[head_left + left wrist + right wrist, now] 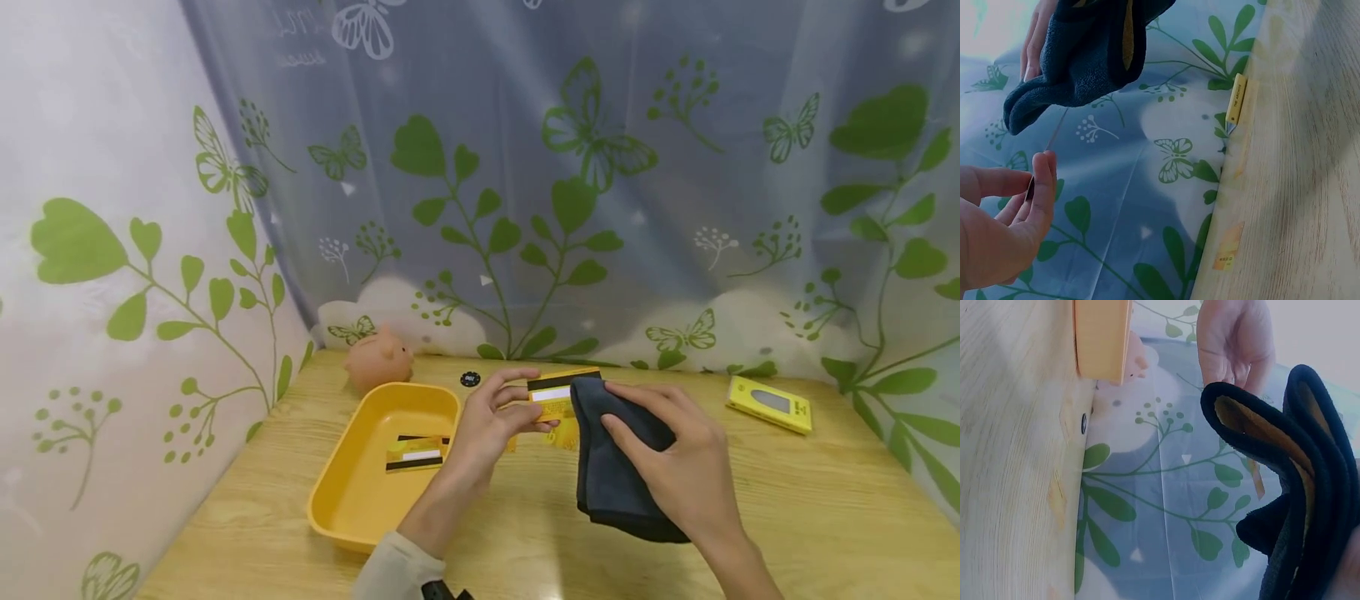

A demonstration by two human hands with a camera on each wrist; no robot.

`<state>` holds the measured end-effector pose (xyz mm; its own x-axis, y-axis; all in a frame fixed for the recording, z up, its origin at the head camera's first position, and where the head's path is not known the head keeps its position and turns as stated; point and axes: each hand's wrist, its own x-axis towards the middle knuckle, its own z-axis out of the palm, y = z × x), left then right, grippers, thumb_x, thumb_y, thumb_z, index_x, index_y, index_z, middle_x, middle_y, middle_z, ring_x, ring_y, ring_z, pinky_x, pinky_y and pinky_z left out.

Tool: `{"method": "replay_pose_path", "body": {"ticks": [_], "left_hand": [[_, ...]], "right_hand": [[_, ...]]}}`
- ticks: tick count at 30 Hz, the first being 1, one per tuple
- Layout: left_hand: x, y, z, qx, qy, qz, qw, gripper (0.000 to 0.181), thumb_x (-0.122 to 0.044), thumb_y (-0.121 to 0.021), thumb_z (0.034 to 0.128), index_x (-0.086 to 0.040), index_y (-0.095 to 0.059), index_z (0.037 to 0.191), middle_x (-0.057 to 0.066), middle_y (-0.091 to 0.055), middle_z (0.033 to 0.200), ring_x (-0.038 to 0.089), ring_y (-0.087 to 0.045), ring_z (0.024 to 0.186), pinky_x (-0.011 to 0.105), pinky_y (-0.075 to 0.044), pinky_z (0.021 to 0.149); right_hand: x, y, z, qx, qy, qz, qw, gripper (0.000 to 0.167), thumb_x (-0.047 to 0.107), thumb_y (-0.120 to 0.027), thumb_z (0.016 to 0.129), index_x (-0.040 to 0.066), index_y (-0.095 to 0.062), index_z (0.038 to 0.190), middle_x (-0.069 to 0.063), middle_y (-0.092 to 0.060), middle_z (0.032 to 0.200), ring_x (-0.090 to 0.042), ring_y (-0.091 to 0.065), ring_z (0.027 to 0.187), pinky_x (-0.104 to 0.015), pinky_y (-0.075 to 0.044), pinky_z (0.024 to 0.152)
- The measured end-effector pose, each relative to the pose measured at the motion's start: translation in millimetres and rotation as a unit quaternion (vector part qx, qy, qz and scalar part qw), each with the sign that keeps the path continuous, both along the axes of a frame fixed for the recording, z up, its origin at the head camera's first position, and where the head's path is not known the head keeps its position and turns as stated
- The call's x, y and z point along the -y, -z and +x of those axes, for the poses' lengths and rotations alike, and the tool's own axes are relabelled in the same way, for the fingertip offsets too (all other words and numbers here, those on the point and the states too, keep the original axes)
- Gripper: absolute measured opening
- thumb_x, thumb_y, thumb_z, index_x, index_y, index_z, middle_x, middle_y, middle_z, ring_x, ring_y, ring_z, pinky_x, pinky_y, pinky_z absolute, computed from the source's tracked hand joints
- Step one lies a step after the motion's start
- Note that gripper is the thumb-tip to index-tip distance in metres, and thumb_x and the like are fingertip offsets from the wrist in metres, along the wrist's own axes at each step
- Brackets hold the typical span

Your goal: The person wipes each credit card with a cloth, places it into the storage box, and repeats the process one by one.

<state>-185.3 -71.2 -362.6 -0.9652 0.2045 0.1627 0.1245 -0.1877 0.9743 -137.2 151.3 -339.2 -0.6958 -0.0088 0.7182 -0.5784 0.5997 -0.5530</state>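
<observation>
My left hand [480, 433] pinches a yellow bank-style card [551, 393] by its left end, raised above the table. A black stripe and a white strip cross the card's face. Folded in my right hand [690, 467] is a dark blue cloth [622, 467], whose edge covers the card's right end. Edge-on in the left wrist view, the card [1056, 130] spans from the left fingertips to the cloth [1085, 59]. A tan inner side shows in the folds of the cloth [1310, 506] in the right wrist view.
Left of the hands stands a yellow tray [337, 492] with striped cards [415, 458] inside. Another yellow card [562, 435] lies on the table behind the hands. Further back are a piggy bank [378, 362] and a black chip [470, 379]; a yellow box [768, 406] lies at right.
</observation>
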Motion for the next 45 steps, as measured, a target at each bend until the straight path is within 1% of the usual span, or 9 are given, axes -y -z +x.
{"method": "replay_pose_path", "body": {"ticks": [6, 14, 17, 21, 24, 32, 37, 41, 45], "left_hand": [[-2.4, 1.8, 0.8, 0.0, 0.011, -0.01, 0.9999, 0.045, -0.003, -0.071, 0.0967, -0.013, -0.063, 0.14, 0.014, -0.064, 0.109, 0.023, -0.075, 0.085, 0.044, -0.061, 0.091], [-4.5, 3.4, 1.5, -0.001, 0.014, -0.06, 0.9981, 0.05, 0.004, -0.067, 0.0956, -0.017, -0.063, 0.141, 0.013, -0.069, 0.123, 0.022, -0.072, 0.093, 0.04, -0.058, 0.094], [-6.0, 2.9, 2.5, -0.001, 0.025, -0.062, 0.9978, 0.051, 0.005, -0.067, 0.0955, -0.015, -0.062, 0.142, 0.013, -0.07, 0.123, 0.021, -0.072, 0.095, 0.039, -0.058, 0.093], [-9.5, 3.2, 4.1, -0.001, 0.038, -0.062, 0.9974, 0.052, 0.004, -0.069, 0.0955, -0.016, -0.062, 0.142, 0.01, -0.07, 0.125, 0.019, -0.072, 0.098, 0.036, -0.059, 0.091], [-11.1, 4.7, 4.6, 0.001, 0.045, -0.06, 0.9971, 0.054, 0.006, -0.069, 0.0943, -0.017, -0.062, 0.142, 0.01, -0.07, 0.127, 0.019, -0.071, 0.098, 0.036, -0.059, 0.09], [-4.0, 3.5, 4.3, -0.008, 0.027, -0.083, 0.9962, 0.055, 0.008, -0.067, 0.0925, -0.018, -0.063, 0.141, 0.01, -0.07, 0.125, 0.02, -0.072, 0.098, 0.037, -0.058, 0.093], [-2.6, 2.4, 5.4, -0.011, 0.027, -0.082, 0.9962, 0.055, 0.009, -0.067, 0.0927, -0.017, -0.063, 0.141, 0.012, -0.07, 0.124, 0.022, -0.072, 0.097, 0.04, -0.06, 0.09], [-3.1, 3.6, 6.8, -0.007, 0.019, -0.083, 0.9964, 0.055, 0.012, -0.066, 0.0927, -0.016, -0.064, 0.14, 0.014, -0.069, 0.123, 0.025, -0.069, 0.093, 0.038, -0.061, 0.085], [-2.8, 4.4, 7.5, -0.002, 0.015, -0.078, 0.9968, 0.057, 0.013, -0.067, 0.0914, -0.018, -0.066, 0.139, 0.016, -0.067, 0.122, 0.022, -0.067, 0.09, 0.035, -0.061, 0.082]], "right_hand": [[7, 2.0, 0.7, 0.005, -0.003, 0.004, 1.0, 0.045, 0.008, -0.088, 0.083, 0.025, -0.078, 0.124, 0.005, -0.071, 0.11, -0.016, -0.067, 0.099, -0.006, -0.047, 0.083], [20, 11.9, -3.2, 0.007, -0.009, 0.016, 0.9998, 0.044, 0.009, -0.089, 0.082, 0.023, -0.079, 0.123, 0.004, -0.071, 0.109, -0.018, -0.069, 0.099, -0.008, -0.047, 0.085], [25, 14.6, -4.1, 0.009, -0.006, 0.025, 0.9996, 0.044, 0.012, -0.089, 0.083, 0.024, -0.079, 0.123, 0.004, -0.071, 0.11, -0.017, -0.068, 0.099, -0.017, -0.052, 0.083], [29, 18.3, -3.6, 0.02, 0.008, 0.036, 0.9991, 0.042, 0.016, -0.09, 0.083, 0.024, -0.079, 0.123, 0.003, -0.07, 0.113, -0.017, -0.069, 0.098, -0.034, -0.057, 0.079], [30, 22.1, -3.4, 0.022, 0.021, 0.044, 0.9986, 0.041, 0.016, -0.09, 0.083, 0.022, -0.079, 0.121, 0.002, -0.07, 0.111, -0.018, -0.069, 0.095, -0.04, -0.058, 0.074], [38, 24.6, -7.9, 0.01, 0.039, 0.06, 0.9974, 0.038, 0.02, -0.089, 0.084, 0.023, -0.079, 0.121, 0.001, -0.07, 0.11, -0.015, -0.067, 0.08, -0.027, -0.05, 0.056], [37, 23.1, -6.8, 0.012, 0.053, 0.063, 0.9965, 0.038, 0.019, -0.089, 0.084, 0.022, -0.079, 0.121, -0.002, -0.07, 0.111, -0.018, -0.068, 0.078, -0.026, -0.048, 0.054], [30, 23.6, -7.0, 0.008, 0.059, 0.064, 0.9962, 0.037, 0.019, -0.089, 0.084, 0.022, -0.079, 0.12, -0.003, -0.07, 0.111, -0.02, -0.069, 0.078, -0.026, -0.048, 0.053], [21, 24.5, -7.3, -0.003, 0.063, 0.061, 0.9961, 0.037, 0.017, -0.089, 0.084, 0.021, -0.079, 0.12, -0.002, -0.07, 0.109, -0.018, -0.068, 0.073, -0.024, -0.046, 0.049]]}}
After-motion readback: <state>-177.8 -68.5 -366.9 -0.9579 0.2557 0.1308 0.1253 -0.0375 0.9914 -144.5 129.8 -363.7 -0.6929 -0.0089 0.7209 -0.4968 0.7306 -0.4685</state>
